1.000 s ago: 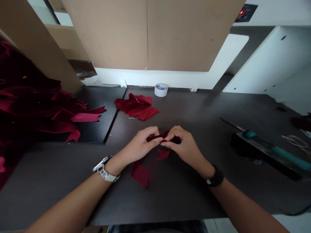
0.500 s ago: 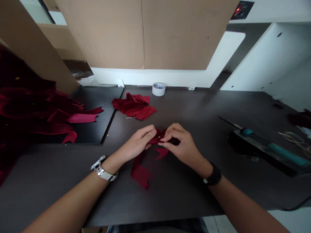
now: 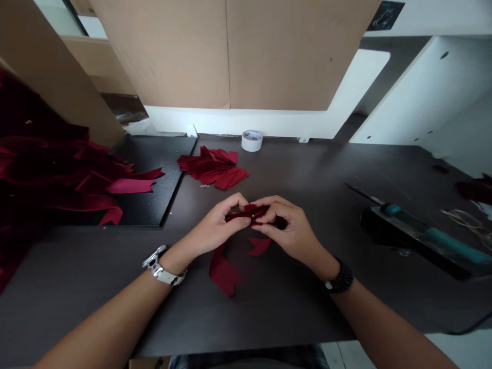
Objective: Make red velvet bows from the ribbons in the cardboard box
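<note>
Between my two hands, at the middle of the dark table, is a dark red ribbon bow [image 3: 259,211] with a small gold spot at its centre. My left hand [image 3: 225,223] pinches its left side, thumb near the gold spot. The right side is gripped by the bent fingers of my right hand [image 3: 286,220]. Two ribbon tails hang below: a long one [image 3: 223,274] and a short notched one [image 3: 259,246]. Fingers partly hide the bow's loops.
Beyond my hands lies a pile of cut red ribbon pieces [image 3: 213,166], with a white tape roll [image 3: 251,141] behind it. Many red bows [image 3: 57,169] heap over a black board [image 3: 154,154] at left. A teal and black tool [image 3: 426,233] lies right.
My left fingers have shifted on the bow, the thumb now lower and nearer its centre. The bow's loops look more spread, and the short tail has moved slightly right.
</note>
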{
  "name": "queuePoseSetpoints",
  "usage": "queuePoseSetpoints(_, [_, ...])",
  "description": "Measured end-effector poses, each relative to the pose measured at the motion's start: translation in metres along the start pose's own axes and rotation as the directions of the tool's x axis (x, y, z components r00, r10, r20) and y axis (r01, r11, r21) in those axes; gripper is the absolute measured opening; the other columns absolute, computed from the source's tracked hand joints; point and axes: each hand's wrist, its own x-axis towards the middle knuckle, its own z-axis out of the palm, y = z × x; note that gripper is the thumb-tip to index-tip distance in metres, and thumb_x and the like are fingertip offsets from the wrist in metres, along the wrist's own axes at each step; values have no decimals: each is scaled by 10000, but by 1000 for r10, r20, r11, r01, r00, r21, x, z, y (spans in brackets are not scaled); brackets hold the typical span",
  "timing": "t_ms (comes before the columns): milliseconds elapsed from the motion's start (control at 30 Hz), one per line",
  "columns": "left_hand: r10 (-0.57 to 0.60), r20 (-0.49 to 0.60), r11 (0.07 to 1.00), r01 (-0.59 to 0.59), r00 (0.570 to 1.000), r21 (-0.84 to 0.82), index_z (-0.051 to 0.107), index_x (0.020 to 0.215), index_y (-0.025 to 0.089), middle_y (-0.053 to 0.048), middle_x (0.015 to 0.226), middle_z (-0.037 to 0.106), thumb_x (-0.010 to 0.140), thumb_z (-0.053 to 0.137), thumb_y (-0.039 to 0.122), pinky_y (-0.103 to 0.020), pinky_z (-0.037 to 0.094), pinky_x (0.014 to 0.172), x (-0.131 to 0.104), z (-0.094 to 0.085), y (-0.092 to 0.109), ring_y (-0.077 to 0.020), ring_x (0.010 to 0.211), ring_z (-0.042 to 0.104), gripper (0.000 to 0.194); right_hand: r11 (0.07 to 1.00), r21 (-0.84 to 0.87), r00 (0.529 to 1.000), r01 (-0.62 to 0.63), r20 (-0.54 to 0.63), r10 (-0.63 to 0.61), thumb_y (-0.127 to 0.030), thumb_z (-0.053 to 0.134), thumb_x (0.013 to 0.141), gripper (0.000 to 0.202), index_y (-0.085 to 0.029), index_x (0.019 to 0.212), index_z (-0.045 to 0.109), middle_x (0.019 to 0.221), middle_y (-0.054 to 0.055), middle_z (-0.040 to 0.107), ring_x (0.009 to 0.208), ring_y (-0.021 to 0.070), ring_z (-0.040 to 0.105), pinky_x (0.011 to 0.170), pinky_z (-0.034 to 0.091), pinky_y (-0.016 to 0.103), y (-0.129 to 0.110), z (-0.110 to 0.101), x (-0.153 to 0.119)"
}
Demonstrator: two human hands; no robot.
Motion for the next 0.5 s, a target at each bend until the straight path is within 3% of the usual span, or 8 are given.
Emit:
queuePoseSetpoints(300, [-142, 1, 956, 137, 990, -258, 562, 766, 164, 60, 598, 466, 729, 646, 265, -185, 255, 440, -1, 4, 5, -50, 467, 348, 137, 993, 113, 997, 28, 65, -36, -169, 717, 807, 140, -190, 712, 616, 920, 45, 679, 811, 157, 630, 678, 505, 281, 3, -2, 1])
queuePoseSetpoints(500, [-146, 2, 965, 143, 989, -222, 569, 737, 161, 67, 537, 451, 731, 657, 260, -177, 262, 443, -2, 2, 8, -54, 468, 353, 133, 995, 69, 994, 67, 83, -73, -130, 698, 816, 135, -190, 741, 603, 915, 39, 674, 797, 145, 624, 642, 493, 256, 0, -2, 1])
